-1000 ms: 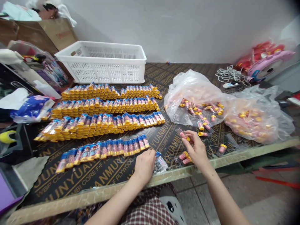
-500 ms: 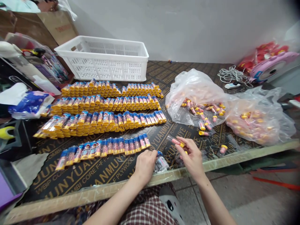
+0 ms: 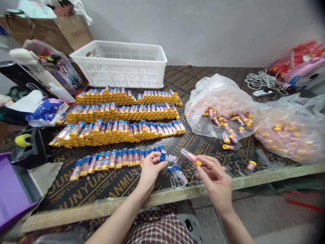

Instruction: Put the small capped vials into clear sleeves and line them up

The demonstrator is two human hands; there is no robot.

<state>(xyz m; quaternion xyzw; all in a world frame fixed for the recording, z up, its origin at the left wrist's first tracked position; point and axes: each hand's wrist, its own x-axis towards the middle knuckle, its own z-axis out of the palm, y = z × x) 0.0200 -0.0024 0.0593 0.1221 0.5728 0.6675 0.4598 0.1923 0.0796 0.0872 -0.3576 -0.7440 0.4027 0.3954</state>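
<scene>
1. Tube (image 3: 191, 157), yellow-capped, is pinched between thumb and fingers of the right hand (image 3: 215, 173), nearly closed, above the table's front part; its clear end points left.
2. Left hand (image 3: 149, 170), thumb and fingers brought together, grips a blue-and-clear sleeve (image 3: 163, 157).
3. Loose sleeves (image 3: 179, 177) lie between both hands.
4. Blue-topped tubes (image 3: 118, 129) stand stacked in rows beyond the left hand.
5. Plastic bag (image 3: 214, 89), right, spills yellow-capped tubes (image 3: 230, 133).
</scene>
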